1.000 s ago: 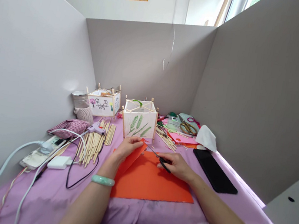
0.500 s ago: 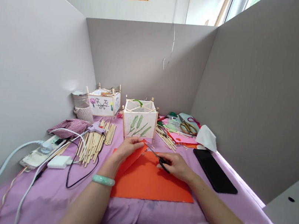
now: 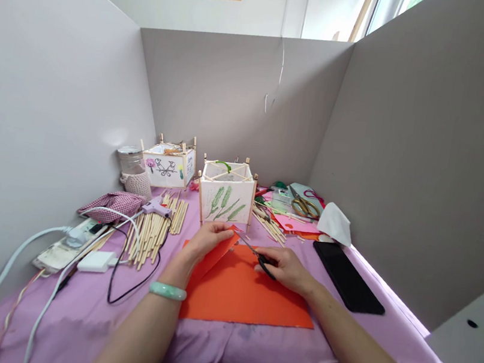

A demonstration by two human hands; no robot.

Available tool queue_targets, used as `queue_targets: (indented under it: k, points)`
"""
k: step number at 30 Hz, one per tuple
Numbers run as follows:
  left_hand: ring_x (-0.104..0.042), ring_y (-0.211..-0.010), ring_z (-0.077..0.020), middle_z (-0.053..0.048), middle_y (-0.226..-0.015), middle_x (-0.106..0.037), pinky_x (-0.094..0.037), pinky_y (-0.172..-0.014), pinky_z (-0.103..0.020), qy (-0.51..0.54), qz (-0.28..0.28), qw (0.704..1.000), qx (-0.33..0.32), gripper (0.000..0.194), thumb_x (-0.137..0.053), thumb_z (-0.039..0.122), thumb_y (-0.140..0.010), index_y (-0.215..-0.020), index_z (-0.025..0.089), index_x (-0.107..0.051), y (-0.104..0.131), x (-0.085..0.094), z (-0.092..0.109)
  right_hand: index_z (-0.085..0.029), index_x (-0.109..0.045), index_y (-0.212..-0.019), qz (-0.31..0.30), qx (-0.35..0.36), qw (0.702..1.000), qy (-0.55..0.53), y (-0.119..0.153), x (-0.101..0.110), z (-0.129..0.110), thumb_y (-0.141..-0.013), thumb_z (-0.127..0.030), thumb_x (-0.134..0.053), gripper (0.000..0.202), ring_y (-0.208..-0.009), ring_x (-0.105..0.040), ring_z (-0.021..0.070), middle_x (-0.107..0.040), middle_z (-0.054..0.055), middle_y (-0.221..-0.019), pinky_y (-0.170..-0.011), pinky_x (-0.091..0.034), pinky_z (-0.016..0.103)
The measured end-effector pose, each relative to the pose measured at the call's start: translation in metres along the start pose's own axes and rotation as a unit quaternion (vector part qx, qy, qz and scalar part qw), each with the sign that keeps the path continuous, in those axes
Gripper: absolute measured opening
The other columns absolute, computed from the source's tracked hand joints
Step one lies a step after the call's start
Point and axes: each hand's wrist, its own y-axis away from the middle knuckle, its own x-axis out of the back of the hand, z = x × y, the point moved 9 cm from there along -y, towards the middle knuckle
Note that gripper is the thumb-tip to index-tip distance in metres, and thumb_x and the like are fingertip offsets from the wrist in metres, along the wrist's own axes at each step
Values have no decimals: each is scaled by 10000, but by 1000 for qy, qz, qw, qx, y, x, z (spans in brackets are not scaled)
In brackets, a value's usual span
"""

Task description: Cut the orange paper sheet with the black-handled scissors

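Orange paper [image 3: 216,256] (left grip [image 3: 206,239]), scissors [image 3: 265,264] — right grip [image 3: 287,269], plant-drawn box [image 3: 226,202]

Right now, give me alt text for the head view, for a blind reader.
The left hand pinches orange paper while the right hand holds black-handled scissors beside it, over an orange sheet on a purple cloth. Behind is a white box bearing drawn green plants, with thin sticks on either side.

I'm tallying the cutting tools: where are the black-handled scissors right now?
In the head view, the black-handled scissors are in the right hand, just right of centre, over the large orange sheet, with their blades pointing toward the left hand.
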Motion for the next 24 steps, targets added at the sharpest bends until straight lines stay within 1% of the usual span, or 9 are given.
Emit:
queue_targets:
  k: [5,12,19,24]
  points:
    - [-574,-549,-120,-27,-657,-665,-420,-541,-230,4,-13,1000,0,324,-753,398,-592,-743,129,-653,0,-2,0,-219,-642,-1205,8,6,1000,16,0,1,0,-795,-365,-648,436,-768,-639,162,-720,32,-953,-652,-462,225]
    - [-543,-504,-109,-9,-587,-642,-388,-514,-222,-13,-3,1000,4,293,-757,382,-582,-687,132,-646,1,-2,0,-205,-645,-1202,8,8,1000,20,0,3,-5,-810,-360,-627,422,-741,-641,162,-726,37,-915,-638,-462,230]
    - [-544,-506,-117,-7,-594,-634,-381,-515,-232,-20,4,1000,8,303,-760,395,-581,-683,136,-640,0,-1,-1,-216,-646,-1200,4,10,1000,8,0,1,-2,-811,-375,-616,422,-764,-648,176,-726,43,-941,-632,-473,233]
    - [-557,-515,-121,-9,-607,-645,-395,-522,-232,-16,0,1000,13,304,-751,398,-592,-702,139,-637,1,-1,-3,-226,-643,-1205,3,9,1000,2,0,1,-4,-804,-364,-626,425,-763,-648,172,-727,37,-944,-646,-475,232]
